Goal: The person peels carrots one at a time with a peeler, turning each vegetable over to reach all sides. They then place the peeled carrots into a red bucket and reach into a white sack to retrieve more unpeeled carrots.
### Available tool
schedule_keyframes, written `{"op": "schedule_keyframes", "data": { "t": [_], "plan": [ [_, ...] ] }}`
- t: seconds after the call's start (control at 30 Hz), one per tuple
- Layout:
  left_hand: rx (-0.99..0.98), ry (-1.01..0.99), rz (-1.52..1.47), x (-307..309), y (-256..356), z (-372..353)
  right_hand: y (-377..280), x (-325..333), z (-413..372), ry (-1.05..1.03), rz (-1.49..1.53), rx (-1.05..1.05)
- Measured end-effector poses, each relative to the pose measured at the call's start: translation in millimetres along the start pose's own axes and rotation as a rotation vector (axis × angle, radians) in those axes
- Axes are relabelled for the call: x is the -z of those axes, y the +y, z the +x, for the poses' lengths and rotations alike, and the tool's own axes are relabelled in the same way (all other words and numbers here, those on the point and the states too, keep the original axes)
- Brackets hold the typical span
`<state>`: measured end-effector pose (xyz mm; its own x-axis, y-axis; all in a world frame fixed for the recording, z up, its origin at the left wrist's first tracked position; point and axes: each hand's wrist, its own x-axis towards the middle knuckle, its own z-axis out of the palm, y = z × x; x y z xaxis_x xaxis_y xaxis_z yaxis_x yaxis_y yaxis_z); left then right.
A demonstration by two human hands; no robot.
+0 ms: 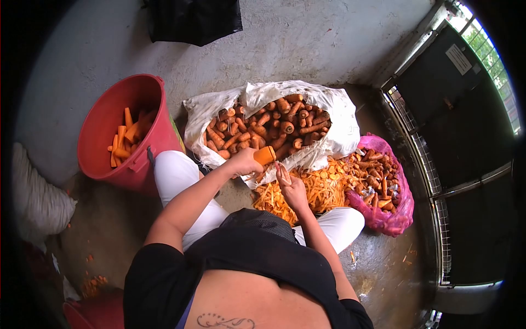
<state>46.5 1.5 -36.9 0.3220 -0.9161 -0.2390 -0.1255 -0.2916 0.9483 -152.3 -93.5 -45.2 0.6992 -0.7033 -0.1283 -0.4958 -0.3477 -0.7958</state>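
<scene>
My left hand (245,163) is wrapped round a thick carrot (265,156), bright orange and peeled where it shows, its end pointing right. Close to that end is my right hand (293,192), fingers closed and pointing up; whatever they grip is too small to make out. Beneath both hands lies a heap of orange peelings and cut carrot ends (315,193). Just beyond them, a white woven sack (342,118) lies open, full of unpeeled, brownish carrots (274,123).
At left stands a red bucket (150,167) with peeled carrots (127,137) inside. A pink mesh bag (404,211) of carrot scraps sits at right. A whitish sack (41,192) lies far left. Beyond are a wall (307,44) and a dark metal gate (444,104).
</scene>
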Motion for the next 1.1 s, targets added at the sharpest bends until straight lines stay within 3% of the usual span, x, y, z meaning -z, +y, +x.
{"op": "schedule_keyframes", "data": {
  "t": [0.1, 0.2, 0.3, 0.4, 0.47, 0.53, 0.57, 0.67, 0.73, 0.8, 0.83, 0.93, 0.97, 1.1],
  "plan": [
    [-0.02, -0.011, 0.012, -1, 8, -1, 2, 2, 2, 0.074, 0.006, 0.096],
    [-0.059, 0.23, 0.326, -10, 35, -13, 6, 7, 5, 0.045, 0.026, 0.087],
    [-0.082, 0.188, 0.383, -9, 31, -6, 0, 15, 3, -0.005, -0.005, 0.064],
    [-0.05, -0.171, 0.146, -3, 20, 0, 3, 20, 5, -0.014, -0.093, 0.025],
    [-0.287, -0.386, 0.119, -26, 41, -12, 10, 18, 6, -0.046, -0.204, 0.031],
    [-0.175, -0.355, -0.157, -36, 77, -22, 25, 9, 6, -0.036, -0.198, 0.043],
    [-0.163, -0.327, -0.184, -29, 78, -21, 38, 2, 6, 0.084, -0.098, 0.089],
    [-0.083, -0.371, -0.306, -13, 66, -17, 39, 23, 10, 0.15, 0.358, -0.382],
    [-0.194, -0.385, -0.351, -9, 70, -26, 48, 36, 9, 0.079, 0.91, -0.422],
    [-0.331, -0.41, -0.398, -9, 62, -22, 80, 25, 17, 0.261, 1.077, -0.472],
    [-0.404, -0.42, -0.425, -8, 60, -22, 81, 30, 15, 0.204, 1.06, -0.495],
    [-0.221, -0.615, -0.759, -3, 61, -29, 99, 27, 23, -0.01, 1.207, -0.491],
    [-0.277, -0.68, -0.863, -3, 63, -32, 102, 15, 22, 0.177, 1.135, -0.471],
    [-0.341, -0.851, -1.271, -7, 59, -31, 79, 20, 9, 0.09, 1.068, -0.55]
  ]
}}
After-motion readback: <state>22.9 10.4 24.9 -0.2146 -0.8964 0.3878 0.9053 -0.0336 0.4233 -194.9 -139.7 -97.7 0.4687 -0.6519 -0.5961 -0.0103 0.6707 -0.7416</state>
